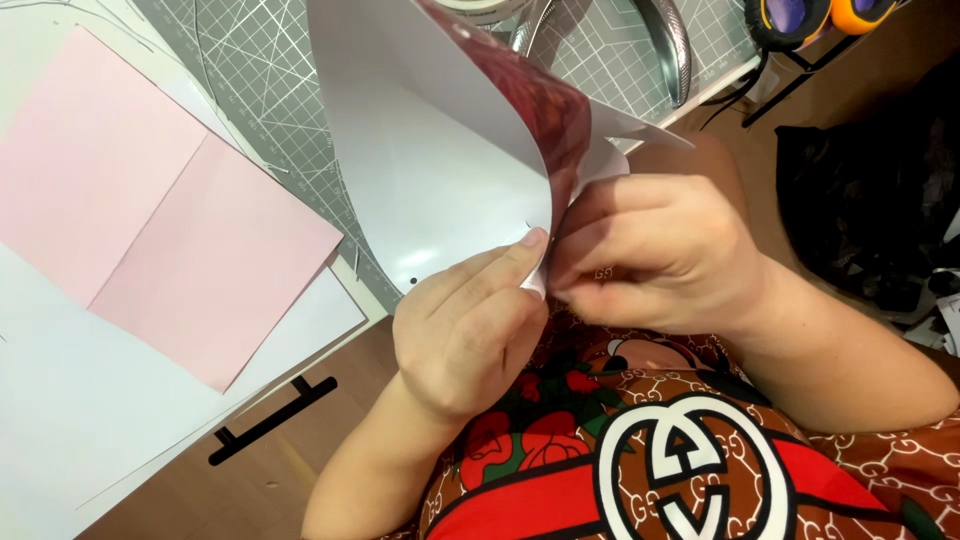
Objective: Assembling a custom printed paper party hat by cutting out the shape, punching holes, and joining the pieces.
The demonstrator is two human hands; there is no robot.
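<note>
Both hands [540, 285] pinch a glossy, curled white sheet [430, 180], red-patterned inside.

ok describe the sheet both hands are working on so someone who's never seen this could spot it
Start at the grey grid cutting mat on the desk. In front of it, the left hand and right hand pinch one curled sheet. Unlike the flat pink paper beside it, it is glossy white outside and dark red inside.
</note>
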